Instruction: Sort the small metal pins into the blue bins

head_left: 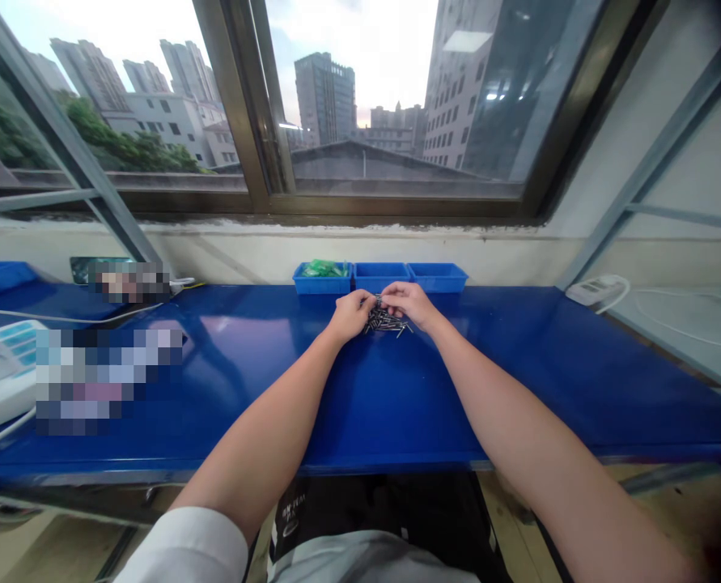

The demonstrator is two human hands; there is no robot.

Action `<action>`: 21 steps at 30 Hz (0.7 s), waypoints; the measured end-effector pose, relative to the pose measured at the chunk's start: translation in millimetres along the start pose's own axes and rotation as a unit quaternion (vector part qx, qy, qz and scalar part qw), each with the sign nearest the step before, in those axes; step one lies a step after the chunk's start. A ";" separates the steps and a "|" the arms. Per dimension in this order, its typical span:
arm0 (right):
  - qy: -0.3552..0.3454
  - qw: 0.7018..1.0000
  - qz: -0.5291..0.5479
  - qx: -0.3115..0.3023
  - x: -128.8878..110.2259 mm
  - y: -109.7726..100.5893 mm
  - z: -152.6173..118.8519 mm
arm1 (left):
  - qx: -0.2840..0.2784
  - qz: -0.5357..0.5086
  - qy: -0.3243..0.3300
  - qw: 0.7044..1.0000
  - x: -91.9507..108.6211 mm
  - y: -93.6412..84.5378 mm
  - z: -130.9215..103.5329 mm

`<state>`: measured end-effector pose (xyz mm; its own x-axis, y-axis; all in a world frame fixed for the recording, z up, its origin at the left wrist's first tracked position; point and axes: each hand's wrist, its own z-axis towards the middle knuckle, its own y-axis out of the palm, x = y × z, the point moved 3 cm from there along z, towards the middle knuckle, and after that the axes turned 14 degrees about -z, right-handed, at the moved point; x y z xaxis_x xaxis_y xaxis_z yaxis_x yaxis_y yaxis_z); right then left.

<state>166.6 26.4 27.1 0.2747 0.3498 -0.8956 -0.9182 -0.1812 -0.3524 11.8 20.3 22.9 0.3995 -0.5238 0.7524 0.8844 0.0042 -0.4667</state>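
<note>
A loose pile of small metal pieces, like screws or pins (387,321), lies on the blue table (390,397). My left hand (354,314) is at the pile's left edge, its fingers closed together. Over the right side of the pile is my right hand (407,303), with thumb and fingers pinched. The fingertips of both hands nearly meet above the pieces; what they hold is too small to make out. Just behind the hands stand three blue bins in a row: the left bin (324,284) holds green material, beside the middle bin (382,275) and the right bin (438,278).
A white power strip (596,289) with a cable lies at the back right. At the left are a white device with blue keys (8,356), white cables, blurred-out items and another blue tray (2,277). Metal frame posts and a window rise behind the table.
</note>
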 end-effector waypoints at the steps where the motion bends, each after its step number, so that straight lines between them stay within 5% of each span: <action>1: 0.004 1.000 0.021 -0.002 0.8 -0.4 0.1 | -0.002 -0.002 0.003 1.000 0.2 0.1 -0.2; 5: 0.010 0.998 0.044 0.036 4.7 -5.6 3.0 | 0.002 -0.008 0.007 1.000 1.7 -0.6 -1.6; 10: 0.009 0.981 -0.098 0.167 11.8 -27.0 5.3 | 0.032 0.010 -0.028 0.999 0.6 -4.7 -2.0; 15: -0.016 0.906 -0.335 0.257 14.6 -46.5 -1.0 | 0.033 0.029 -0.058 0.997 -3.1 -5.3 -1.5; 21: 0.024 0.843 -0.473 0.256 17.4 -47.1 -3.2 | 0.020 0.062 -0.062 0.996 -7.2 -2.7 -1.0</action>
<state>215.5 38.1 27.2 0.9528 0.0751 -0.2941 -0.2813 0.5823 -0.7627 6.3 23.1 18.3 0.5313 -0.4083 0.7423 0.8339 0.0979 -0.5431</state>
